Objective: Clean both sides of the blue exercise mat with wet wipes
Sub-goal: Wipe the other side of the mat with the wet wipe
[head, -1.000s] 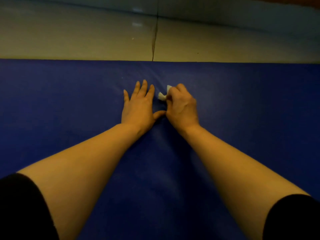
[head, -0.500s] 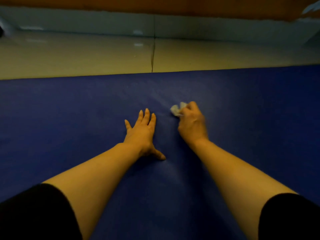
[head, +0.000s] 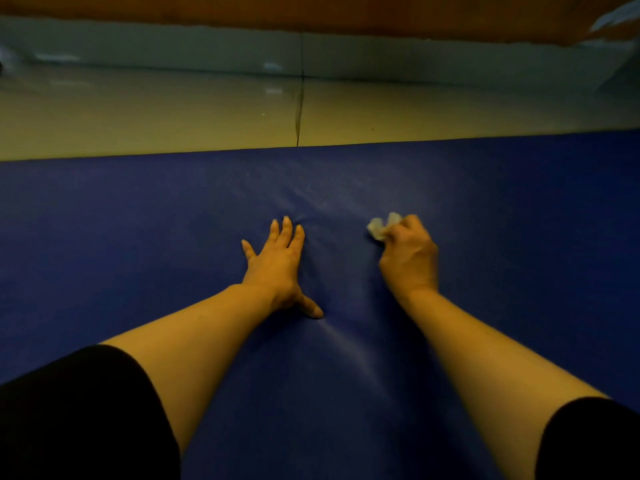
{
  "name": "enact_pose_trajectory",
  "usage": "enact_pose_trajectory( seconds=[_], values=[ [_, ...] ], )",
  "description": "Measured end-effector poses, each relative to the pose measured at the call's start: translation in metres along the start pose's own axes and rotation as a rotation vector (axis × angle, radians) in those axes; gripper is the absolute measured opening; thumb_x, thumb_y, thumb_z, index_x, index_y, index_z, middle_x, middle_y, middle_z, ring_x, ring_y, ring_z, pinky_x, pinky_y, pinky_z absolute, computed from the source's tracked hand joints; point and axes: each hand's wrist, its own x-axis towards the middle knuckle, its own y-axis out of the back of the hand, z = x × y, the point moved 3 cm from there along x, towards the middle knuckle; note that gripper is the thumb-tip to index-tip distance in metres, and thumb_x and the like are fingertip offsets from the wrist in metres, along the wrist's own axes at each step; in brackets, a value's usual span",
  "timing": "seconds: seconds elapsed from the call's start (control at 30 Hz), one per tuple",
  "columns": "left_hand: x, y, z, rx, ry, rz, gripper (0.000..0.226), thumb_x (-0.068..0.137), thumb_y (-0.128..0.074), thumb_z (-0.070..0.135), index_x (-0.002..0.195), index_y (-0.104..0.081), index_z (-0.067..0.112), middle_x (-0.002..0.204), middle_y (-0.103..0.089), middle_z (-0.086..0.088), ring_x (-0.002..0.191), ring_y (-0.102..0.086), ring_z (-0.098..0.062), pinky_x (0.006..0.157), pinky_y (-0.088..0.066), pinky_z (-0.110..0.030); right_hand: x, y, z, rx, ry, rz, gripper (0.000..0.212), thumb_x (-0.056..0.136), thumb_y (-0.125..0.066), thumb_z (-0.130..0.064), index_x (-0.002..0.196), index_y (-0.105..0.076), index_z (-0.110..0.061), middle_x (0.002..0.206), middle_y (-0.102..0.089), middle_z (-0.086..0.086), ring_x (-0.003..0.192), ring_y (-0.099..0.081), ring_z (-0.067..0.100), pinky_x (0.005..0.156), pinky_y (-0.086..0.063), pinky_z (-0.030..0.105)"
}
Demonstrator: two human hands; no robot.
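The blue exercise mat point(head: 138, 220) lies flat on the floor and fills most of the head view. My left hand point(head: 277, 265) presses palm down on it near the middle, fingers straight and spread, and the mat dimples around the fingertips and thumb. To its right, my right hand point(head: 410, 258) grips a crumpled white wet wipe point(head: 379, 228) with curled fingers. The wipe sticks out at the far left of the fist and touches the mat. Both forearms reach forward from black sleeves at the bottom corners.
Beyond the mat's far edge lies a glossy pale tiled floor point(head: 173, 112) with a dark grout line. A light skirting strip point(head: 415, 57) and an orange-brown wall run along the top.
My right hand has slid to the right with the wipe, away from my left hand, and the gap between them has widened. The view has tilted up, showing more floor and wall.
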Motion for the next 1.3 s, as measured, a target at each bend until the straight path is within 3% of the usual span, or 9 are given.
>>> enact_pose_trajectory(
  seconds=[0.13,0.3,0.53,0.73,0.9,0.97,1.13,1.2,1.3],
  values=[
    [0.002,0.001,0.002,-0.005,0.008,0.01,0.146,0.053,-0.083,0.061,0.152,0.015,0.019,0.158,0.027,-0.002,0.145,0.025,-0.023,0.109,0.01,-0.068,-0.028,-0.004,-0.018,0.041,0.041,0.086,0.02,0.087,-0.058,-0.014,0.082,-0.069,0.002,0.081,-0.058,0.017,0.066,-0.058,0.036,0.058,-0.052,0.036],
    [0.002,0.001,0.003,0.003,0.016,0.015,0.147,0.052,-0.084,0.061,0.153,0.014,0.018,0.158,0.025,-0.002,0.145,0.023,-0.023,0.11,0.007,-0.067,-0.043,-0.014,-0.041,0.106,0.29,-0.16,0.008,0.075,-0.069,0.003,0.072,-0.062,0.0,0.077,-0.055,0.014,0.059,-0.053,0.031,0.05,-0.048,0.032],
    [0.004,0.001,0.004,-0.014,0.021,0.017,0.147,0.051,-0.085,0.059,0.153,0.013,0.019,0.159,0.024,-0.001,0.145,0.023,-0.023,0.108,0.009,-0.068,-0.035,0.001,-0.016,0.016,0.009,0.082,0.006,0.075,-0.069,0.002,0.077,-0.063,0.005,0.078,-0.057,0.018,0.059,-0.055,0.037,0.051,-0.047,0.033],
    [0.004,0.001,0.003,-0.011,0.018,0.037,0.146,0.052,-0.087,0.056,0.153,0.011,0.018,0.159,0.024,-0.002,0.146,0.021,-0.023,0.11,0.005,-0.068,-0.057,-0.011,-0.062,0.172,0.298,-0.238,0.021,0.067,-0.079,-0.005,0.073,-0.059,-0.001,0.078,-0.056,0.015,0.059,-0.054,0.032,0.047,-0.044,0.032],
    [0.005,0.002,0.003,-0.024,0.026,0.01,0.148,0.05,-0.086,0.058,0.153,0.013,0.02,0.159,0.025,0.0,0.145,0.023,-0.023,0.109,0.008,-0.068,-0.032,0.013,0.0,0.003,0.022,-0.031,0.012,0.067,-0.068,0.009,0.074,-0.062,0.002,0.075,-0.056,0.017,0.059,-0.055,0.038,0.048,-0.044,0.033],
    [0.007,0.001,0.004,-0.024,0.027,0.011,0.149,0.05,-0.086,0.058,0.153,0.014,0.02,0.158,0.025,0.0,0.145,0.023,-0.023,0.109,0.008,-0.069,-0.044,0.013,-0.008,-0.026,0.046,0.015,0.015,0.064,-0.073,0.007,0.075,-0.064,0.003,0.077,-0.058,0.015,0.058,-0.055,0.036,0.047,-0.045,0.03],
    [0.007,0.001,0.003,-0.003,0.031,0.02,0.149,0.05,-0.086,0.058,0.153,0.015,0.019,0.158,0.027,0.0,0.145,0.023,-0.023,0.109,0.005,-0.069,-0.075,0.0,-0.05,0.147,0.283,-0.193,0.03,0.051,-0.084,0.005,0.073,-0.065,-0.004,0.079,-0.06,0.012,0.057,-0.057,0.028,0.046,-0.046,0.025],
    [0.007,0.002,0.003,-0.002,0.026,0.015,0.149,0.05,-0.086,0.059,0.153,0.015,0.019,0.158,0.027,0.0,0.145,0.023,-0.023,0.109,0.005,-0.069,-0.065,0.004,-0.033,0.129,0.237,-0.223,0.027,0.055,-0.08,0.009,0.072,-0.062,-0.003,0.077,-0.057,0.012,0.058,-0.056,0.031,0.045,-0.046,0.028],
    [0.008,0.001,0.003,-0.011,0.029,0.01,0.15,0.049,-0.086,0.058,0.153,0.015,0.02,0.158,0.026,0.0,0.145,0.023,-0.023,0.109,0.006,-0.07,-0.049,0.016,-0.003,0.066,0.064,-0.112,0.021,0.061,-0.068,0.015,0.074,-0.061,0.0,0.077,-0.055,0.017,0.057,-0.055,0.037,0.047,-0.045,0.034]
  ],
)
